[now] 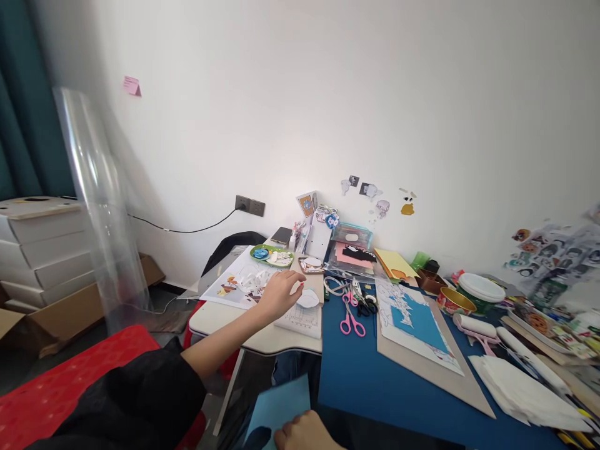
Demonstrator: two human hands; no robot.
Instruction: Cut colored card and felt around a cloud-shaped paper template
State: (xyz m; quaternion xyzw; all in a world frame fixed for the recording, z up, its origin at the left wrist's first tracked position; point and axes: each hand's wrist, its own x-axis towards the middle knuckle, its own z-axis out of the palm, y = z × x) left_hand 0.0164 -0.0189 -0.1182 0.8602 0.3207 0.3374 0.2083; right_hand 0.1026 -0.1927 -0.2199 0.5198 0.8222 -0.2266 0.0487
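My left hand (282, 295) is over the pale table, fingers bent together beside a white oval paper piece (308, 299). A small red spot shows at its fingertips, too small to make out. Low in the view, my right hand (305, 432) grips the lower edge of a light blue paper sheet (284, 406), held over my lap. The sheet has a dark gap or shape at its lower left. Behind my left hand, a green tray (263, 249) holds blue and white cut pieces, and a smaller tray (310, 270) holds white pieces.
Pink scissors (352, 315) and other scissors lie on the blue mat (356, 381). To their right, a board (398, 355) bears a drawing with blue paper. A roller (475, 326), white tissues (520, 381) and tubs stand farther right. A red stool (94, 381) is at left.
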